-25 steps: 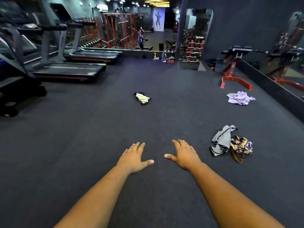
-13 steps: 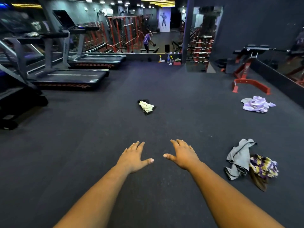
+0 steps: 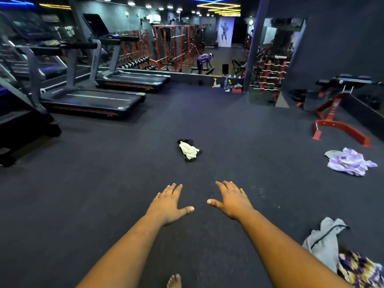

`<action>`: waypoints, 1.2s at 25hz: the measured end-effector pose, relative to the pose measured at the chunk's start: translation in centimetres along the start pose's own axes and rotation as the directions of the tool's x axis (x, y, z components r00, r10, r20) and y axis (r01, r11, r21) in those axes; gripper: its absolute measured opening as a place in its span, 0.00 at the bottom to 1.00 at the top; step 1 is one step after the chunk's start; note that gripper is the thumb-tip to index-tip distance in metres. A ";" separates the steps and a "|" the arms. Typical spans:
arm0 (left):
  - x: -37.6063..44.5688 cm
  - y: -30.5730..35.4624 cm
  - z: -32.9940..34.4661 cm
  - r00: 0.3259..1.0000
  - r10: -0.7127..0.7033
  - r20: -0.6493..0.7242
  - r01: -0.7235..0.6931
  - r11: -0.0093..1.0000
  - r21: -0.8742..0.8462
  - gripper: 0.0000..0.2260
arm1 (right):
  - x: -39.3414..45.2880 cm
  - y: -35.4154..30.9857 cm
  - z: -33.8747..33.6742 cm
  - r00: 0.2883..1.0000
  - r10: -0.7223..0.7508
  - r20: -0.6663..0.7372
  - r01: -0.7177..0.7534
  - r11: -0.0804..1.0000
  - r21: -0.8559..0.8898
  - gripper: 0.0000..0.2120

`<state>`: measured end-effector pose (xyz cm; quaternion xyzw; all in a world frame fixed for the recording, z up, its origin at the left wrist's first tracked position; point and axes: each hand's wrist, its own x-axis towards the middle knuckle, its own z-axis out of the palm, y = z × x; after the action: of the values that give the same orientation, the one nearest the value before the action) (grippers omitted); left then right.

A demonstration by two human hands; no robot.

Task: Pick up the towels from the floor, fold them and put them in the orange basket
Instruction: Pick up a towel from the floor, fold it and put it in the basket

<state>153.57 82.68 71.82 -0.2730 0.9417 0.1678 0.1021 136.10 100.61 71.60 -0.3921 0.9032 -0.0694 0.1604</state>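
Note:
Both my arms reach forward over the dark gym floor. My left hand [image 3: 169, 203] and my right hand [image 3: 232, 201] are held flat, fingers straight and spread, holding nothing. A pale yellow towel [image 3: 188, 150] lies crumpled on a black cloth [image 3: 191, 157] ahead of my hands. A lilac towel [image 3: 349, 162] lies on the floor at the right. Close to my right forearm lie a grey towel [image 3: 323, 243] and a purple-and-yellow patterned towel [image 3: 361, 270]. No orange basket is in view.
Treadmills [image 3: 89, 102] line the left side. A red weight bench [image 3: 336, 119] stands at the right by a mirror wall. Spray bottles [image 3: 225, 85] sit by a pillar [image 3: 251, 48] at the back. A person [image 3: 203, 62] bends over far behind. My bare toes [image 3: 174, 281] show at the bottom.
The view has moved forward and tilted up. The yellow towel is nearer, and the grey and patterned towels have slid to the lower right. Both hands stay flat and empty.

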 end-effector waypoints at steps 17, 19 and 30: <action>39.4 -8.5 -13.1 0.998 0.061 0.009 -0.061 0.998 0.034 0.47 | 39.1 -0.9 -9.4 1.000 -0.002 -0.003 0.003 1.000 0.023 0.56; 44.5 -8.4 -14.2 0.998 0.058 -0.003 -0.058 0.998 0.034 0.47 | 44.3 0.4 -10.0 1.000 0.000 -0.010 0.000 0.999 0.037 0.51; 66.5 -10.6 -17.3 0.996 -0.041 0.085 0.042 0.999 -0.003 0.47 | 69.2 4.9 -12.8 0.990 -0.052 0.129 0.052 0.999 0.003 0.44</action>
<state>102.45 35.97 66.13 -0.2853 0.9303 0.1792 0.1449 83.99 53.43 66.14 -0.4191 0.8804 -0.0476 0.2166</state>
